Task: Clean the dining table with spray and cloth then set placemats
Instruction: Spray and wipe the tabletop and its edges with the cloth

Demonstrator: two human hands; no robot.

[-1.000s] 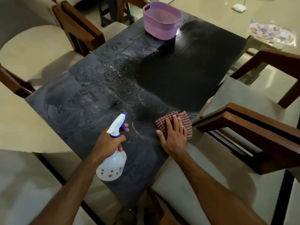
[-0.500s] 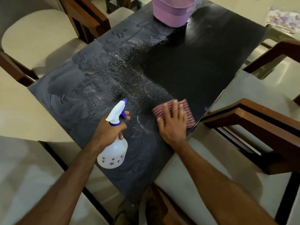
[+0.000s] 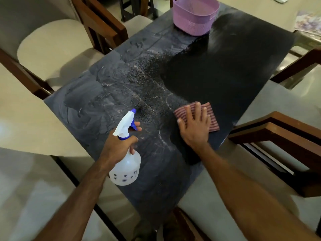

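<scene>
Left hand (image 3: 119, 146) gripped the neck of a white spray bottle (image 3: 126, 168), 1 finger hooked on its blue trigger, the nozzle aimed across the dark dining table (image 3: 107, 94). Right hand (image 3: 195, 127) lay flat, fingers spread, pressing a red striped cloth (image 3: 211, 117) onto the tabletop near its right edge. Beyond the hands, the left part of the surface looked dusty and speckled with droplets, while the far right part looked dark and wiped. A purple basket (image 3: 195, 16) stood at the far end. Wiping seemed the step in hand; next, the cloth probably needed sweeping left through the droplets. No placemats lay on the table.
</scene>
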